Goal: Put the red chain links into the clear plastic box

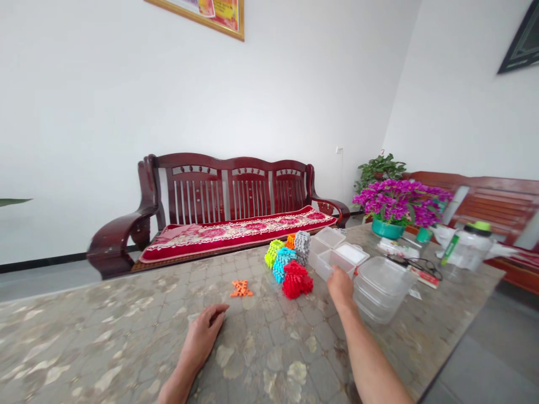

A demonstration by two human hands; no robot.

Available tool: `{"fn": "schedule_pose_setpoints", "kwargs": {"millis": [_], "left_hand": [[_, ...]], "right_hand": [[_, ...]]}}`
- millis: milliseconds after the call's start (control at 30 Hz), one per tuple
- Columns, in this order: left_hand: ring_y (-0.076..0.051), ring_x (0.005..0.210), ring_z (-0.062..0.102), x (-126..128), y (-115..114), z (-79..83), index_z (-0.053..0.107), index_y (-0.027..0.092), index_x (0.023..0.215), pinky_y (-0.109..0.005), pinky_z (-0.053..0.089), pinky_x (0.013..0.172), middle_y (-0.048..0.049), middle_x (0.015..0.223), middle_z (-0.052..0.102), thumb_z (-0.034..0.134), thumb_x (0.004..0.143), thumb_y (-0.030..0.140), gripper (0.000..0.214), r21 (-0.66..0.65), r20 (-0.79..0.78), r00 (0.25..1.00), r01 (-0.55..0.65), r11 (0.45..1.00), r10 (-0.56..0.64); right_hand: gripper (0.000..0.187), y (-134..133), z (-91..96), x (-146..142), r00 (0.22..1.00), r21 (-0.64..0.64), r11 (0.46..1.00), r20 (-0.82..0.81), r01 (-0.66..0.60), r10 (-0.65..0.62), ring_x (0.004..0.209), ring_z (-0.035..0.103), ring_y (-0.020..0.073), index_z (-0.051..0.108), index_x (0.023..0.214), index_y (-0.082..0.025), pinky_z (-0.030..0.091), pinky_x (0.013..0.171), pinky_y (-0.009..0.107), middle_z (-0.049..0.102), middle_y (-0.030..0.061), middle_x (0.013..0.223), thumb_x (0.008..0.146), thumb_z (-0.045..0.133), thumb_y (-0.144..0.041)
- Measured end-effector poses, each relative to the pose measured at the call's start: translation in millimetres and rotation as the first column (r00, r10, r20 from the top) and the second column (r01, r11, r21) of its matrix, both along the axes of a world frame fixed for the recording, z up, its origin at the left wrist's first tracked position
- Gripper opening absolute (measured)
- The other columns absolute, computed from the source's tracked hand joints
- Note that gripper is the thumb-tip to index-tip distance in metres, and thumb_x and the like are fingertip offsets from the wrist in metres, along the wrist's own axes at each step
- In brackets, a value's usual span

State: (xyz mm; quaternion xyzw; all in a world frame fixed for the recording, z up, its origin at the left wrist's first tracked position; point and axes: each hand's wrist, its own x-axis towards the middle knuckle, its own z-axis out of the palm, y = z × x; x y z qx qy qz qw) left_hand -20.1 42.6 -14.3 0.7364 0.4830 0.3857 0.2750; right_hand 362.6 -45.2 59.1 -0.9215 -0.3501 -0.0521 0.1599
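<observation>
My left hand (202,336) rests on the stone-patterned table (126,342), fingers loosely curled and nothing in it, a short way below a small orange plastic piece (241,289). My right hand (339,285) reaches forward and touches the near edge of a clear compartment box (337,253); its fingers are hidden from view. Just left of that hand sits a cluster of stacked plastic pieces: red (296,280), blue (283,262), yellow-green (273,252), orange (290,241) and grey (302,245).
Clear round containers (381,287) stand right of my right hand. Beyond them are a purple flower pot (393,209), glasses (423,265), a plastic jug (469,247) and small items. A dark wooden bench (227,207) with a red cushion stands behind the table.
</observation>
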Motion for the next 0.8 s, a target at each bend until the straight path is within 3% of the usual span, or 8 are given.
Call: {"fn": "schedule_pose_setpoints", "kwargs": {"millis": [167,467,600,700,800], "left_hand": [[-0.025,0.092,0.071,0,0,-3.3,0.074,0.023,0.091,-0.037,0.056,0.087,-0.0045,0.095,0.078,0.051,0.079,0.045,0.034,0.004,-0.011,1.0,0.007,1.0,-0.007],[-0.024,0.093,0.071,-2,3,-7.4,0.074,0.023,0.093,-0.037,0.055,0.088,-0.005,0.096,0.077,0.051,0.08,0.042,0.033,-0.004,-0.009,1.0,0.02,1.0,-0.021],[-0.024,0.094,0.07,-1,3,-8.9,0.074,0.023,0.094,-0.036,0.054,0.088,-0.0047,0.097,0.077,0.05,0.081,0.042,0.033,-0.009,-0.01,1.0,0.023,1.0,-0.023],[-0.024,0.095,0.07,-1,3,-8.0,0.074,0.022,0.094,-0.036,0.053,0.089,-0.0055,0.098,0.077,0.05,0.08,0.043,0.035,-0.018,-0.01,1.0,0.025,1.0,-0.025],[-0.026,0.095,0.07,0,2,-5.8,0.074,0.021,0.092,-0.037,0.053,0.089,-0.0066,0.097,0.077,0.051,0.078,0.044,0.036,-0.032,0.004,1.0,0.022,0.999,-0.022]], "right_hand": [[0.042,1,1.4,3,1.0,0.029,0.999,0.018,-0.022,0.022,0.101,0.07,0.0252,0.066,0.122,-0.017,0.05,0.08,0.03,0.074,0.014,0.106,0.093,0.038,-0.007],[0.041,4,24.4,5,0.997,0.146,0.988,0.067,-0.043,0.033,0.103,0.067,0.0239,0.067,0.121,-0.017,0.046,0.083,0.028,0.074,0.0112,0.109,0.09,0.043,-0.007],[0.04,3,27.8,9,0.994,0.266,0.962,0.096,-0.069,0.045,0.1,0.068,0.023,0.068,0.12,-0.016,0.046,0.081,0.027,0.074,0.0119,0.109,0.086,0.048,-0.007],[0.036,1,35.0,9,0.986,0.463,0.878,0.158,-0.122,0.054,0.09,0.069,0.0223,0.069,0.113,-0.015,0.047,0.076,0.028,0.075,0.0116,0.102,0.085,0.048,-0.01],[0.036,-5,51.8,-3,0.963,0.662,0.705,0.244,-0.254,0.118,0.084,0.07,0.0211,0.07,0.109,-0.015,0.049,0.074,0.029,0.075,0.0108,0.097,0.087,0.042,-0.013]]}}
